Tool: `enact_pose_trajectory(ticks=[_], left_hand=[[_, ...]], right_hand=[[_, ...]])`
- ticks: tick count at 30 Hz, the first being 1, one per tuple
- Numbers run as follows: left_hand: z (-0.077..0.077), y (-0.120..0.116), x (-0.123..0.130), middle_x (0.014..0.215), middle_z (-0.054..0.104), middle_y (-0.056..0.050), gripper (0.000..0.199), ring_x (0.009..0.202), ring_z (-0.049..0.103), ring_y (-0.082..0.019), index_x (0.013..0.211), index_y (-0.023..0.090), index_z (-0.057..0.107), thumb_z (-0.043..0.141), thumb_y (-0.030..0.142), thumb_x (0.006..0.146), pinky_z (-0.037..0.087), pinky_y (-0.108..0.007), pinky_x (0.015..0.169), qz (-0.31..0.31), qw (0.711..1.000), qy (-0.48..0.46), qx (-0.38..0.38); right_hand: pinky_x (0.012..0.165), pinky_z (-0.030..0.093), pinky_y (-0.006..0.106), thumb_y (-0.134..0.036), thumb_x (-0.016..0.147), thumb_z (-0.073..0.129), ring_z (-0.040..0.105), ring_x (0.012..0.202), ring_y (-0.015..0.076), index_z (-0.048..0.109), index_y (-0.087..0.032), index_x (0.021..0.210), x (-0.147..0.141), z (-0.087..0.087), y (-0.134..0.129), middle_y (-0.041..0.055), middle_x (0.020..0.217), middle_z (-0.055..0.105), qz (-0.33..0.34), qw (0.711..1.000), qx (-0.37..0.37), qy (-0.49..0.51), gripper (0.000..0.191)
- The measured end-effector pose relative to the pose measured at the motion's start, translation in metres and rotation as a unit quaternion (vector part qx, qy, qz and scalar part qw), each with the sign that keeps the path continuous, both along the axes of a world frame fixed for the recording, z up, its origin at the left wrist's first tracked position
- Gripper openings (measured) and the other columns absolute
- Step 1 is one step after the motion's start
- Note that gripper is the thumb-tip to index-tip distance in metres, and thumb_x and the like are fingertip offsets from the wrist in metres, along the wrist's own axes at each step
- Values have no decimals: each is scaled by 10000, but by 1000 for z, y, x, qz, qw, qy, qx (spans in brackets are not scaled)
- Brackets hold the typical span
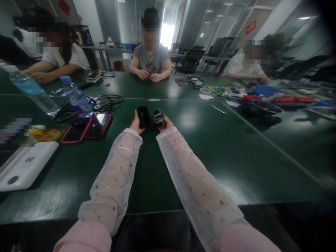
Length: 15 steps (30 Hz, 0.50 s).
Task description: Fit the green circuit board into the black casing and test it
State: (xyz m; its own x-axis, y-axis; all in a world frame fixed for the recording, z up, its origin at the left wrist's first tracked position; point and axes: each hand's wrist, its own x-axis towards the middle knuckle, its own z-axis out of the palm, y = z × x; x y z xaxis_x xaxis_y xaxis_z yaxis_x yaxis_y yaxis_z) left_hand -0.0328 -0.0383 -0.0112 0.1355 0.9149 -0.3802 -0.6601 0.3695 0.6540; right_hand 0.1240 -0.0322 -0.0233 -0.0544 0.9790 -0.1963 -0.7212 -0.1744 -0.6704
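Observation:
My left hand (135, 123) is closed around a black, box-like plastic case (144, 117), its hollow-looking face turned up. Close beside it, my right hand (168, 122) grips a small circuit board (158, 119) with a little square screen at its top and green edges. The case and the board are apart, with a narrow gap between them. Both are held just above the green table (157, 154). Most of the fingers lie hidden behind the two parts.
To the left are two red-edged phones (98, 126), water bottles (76, 96), black cables (110, 100) and a white power bank (28, 166). A wrench (218, 109) lies to the right, near a heap of tools and wires (265, 99). Several people sit across the table.

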Motion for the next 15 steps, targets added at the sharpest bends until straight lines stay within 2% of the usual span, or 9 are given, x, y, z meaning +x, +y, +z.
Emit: enact_pose_trajectory(ticks=[4,7,12,15], left_hand=[[-1,1,1,863,687,-127,725,824,662,-233,1131,131,594,317,723,816,502,-326,758,5,1000,-17,3],[-2,2,1,907,689,-138,712,857,660,-235,1142,130,589,330,711,823,493,-332,796,5,1000,-30,-6],[1,0,3,945,691,-144,728,898,654,-239,1165,129,584,305,713,831,489,-342,818,1,1000,-14,2],[4,-3,4,947,696,-134,721,914,652,-237,1168,132,591,262,693,856,487,-344,832,-13,999,-33,28]], right_hand=[[519,530,183,-97,842,479,624,565,81,542,-236,1013,-5,2,0,-63,717,650,-60,997,-7,-54,229],[568,536,183,-108,806,526,615,578,77,555,-244,1048,-6,8,1,-63,728,646,-98,989,10,-108,279],[714,550,231,-174,783,579,642,748,100,543,-296,1145,-11,29,-1,-39,849,663,-72,973,114,-188,384],[796,555,288,-164,766,598,628,856,129,548,-301,1147,-23,40,-7,-14,937,666,-24,962,177,-207,408]])
